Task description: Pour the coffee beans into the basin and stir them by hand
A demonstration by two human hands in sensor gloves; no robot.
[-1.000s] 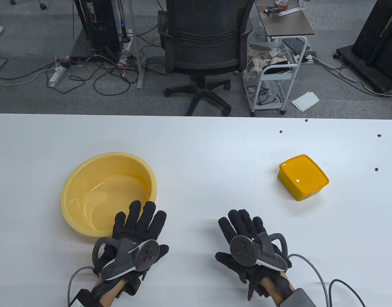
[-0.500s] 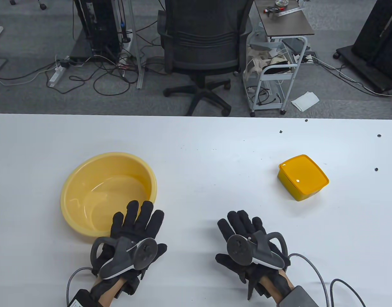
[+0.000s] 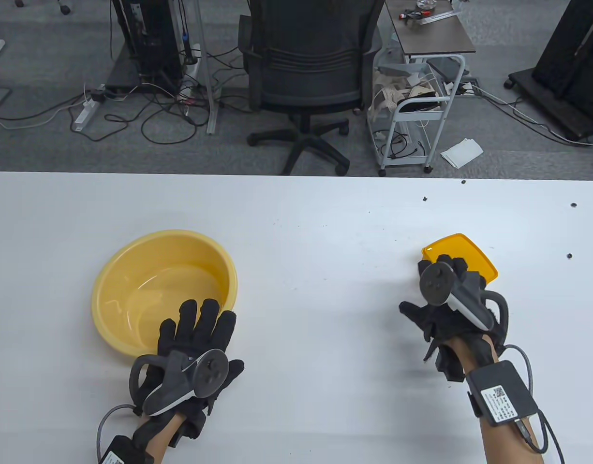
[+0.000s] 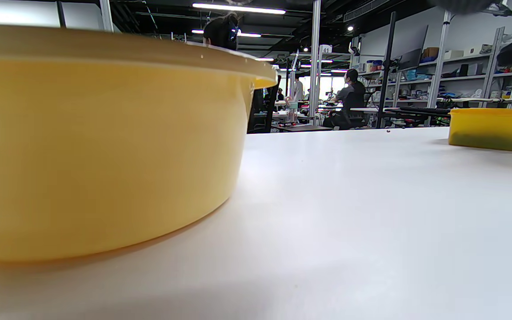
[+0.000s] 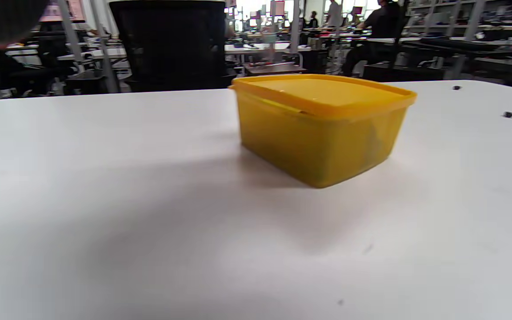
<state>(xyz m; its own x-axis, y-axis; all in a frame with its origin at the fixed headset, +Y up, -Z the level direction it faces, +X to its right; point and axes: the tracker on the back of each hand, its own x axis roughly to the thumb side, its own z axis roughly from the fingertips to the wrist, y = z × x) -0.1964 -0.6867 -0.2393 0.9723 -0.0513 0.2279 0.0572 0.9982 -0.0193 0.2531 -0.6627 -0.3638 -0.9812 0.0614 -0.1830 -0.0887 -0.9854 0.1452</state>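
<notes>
The empty yellow basin [image 3: 132,270] stands on the left of the white table and fills the left of the left wrist view [image 4: 105,146]. My left hand [image 3: 200,321] lies flat with straight fingers, its tips at the basin's near right rim. An orange lidded container [image 3: 466,249] sits at the right [image 5: 318,129]; something dark shows faintly through its wall [image 4: 491,133]. My right hand [image 3: 449,285] hovers at the container's near side with thumb spread. No fingers touch the container in the right wrist view. No coffee beans are plainly visible.
Small black specks [image 3: 569,255] dot the table's far right. Beyond the far edge stand an office chair [image 3: 306,72] and a white cart [image 3: 417,101]. Cables run from both wrists toward the near edge.
My right hand has moved forward and to the right, from the table's middle up to the orange container. My left hand has slid a little left and back.
</notes>
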